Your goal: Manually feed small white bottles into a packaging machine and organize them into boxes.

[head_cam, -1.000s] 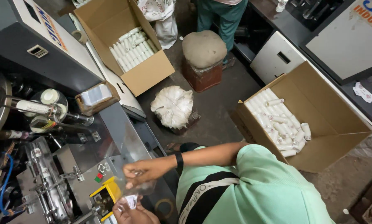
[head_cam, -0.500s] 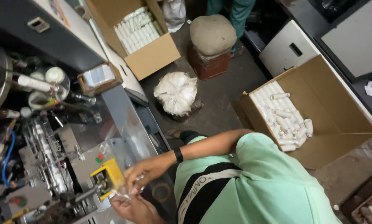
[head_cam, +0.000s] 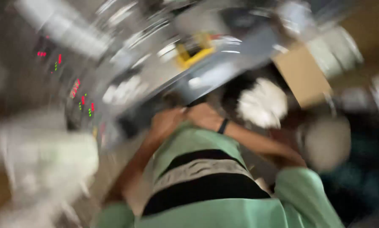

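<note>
Hands — left hand [head_cam: 166, 120] and right hand [head_cam: 204, 116] — have drawn together at the grey metal machine [head_cam: 164, 76]; view now swung and blurred, finger grip probably unreadable.

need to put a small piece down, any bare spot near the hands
Too blurred to be sure. The hands, left hand and right hand, sit together at the grey machine edge; a plain grey strip lies just above them, below the yellow part. Right is crowded: white bag, cardboard box.

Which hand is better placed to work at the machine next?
Right, but only just. The left hand and right hand meet at the edge of the machine. The right, with the wristband, seems slightly further in. Blur hides the fingers.
</note>
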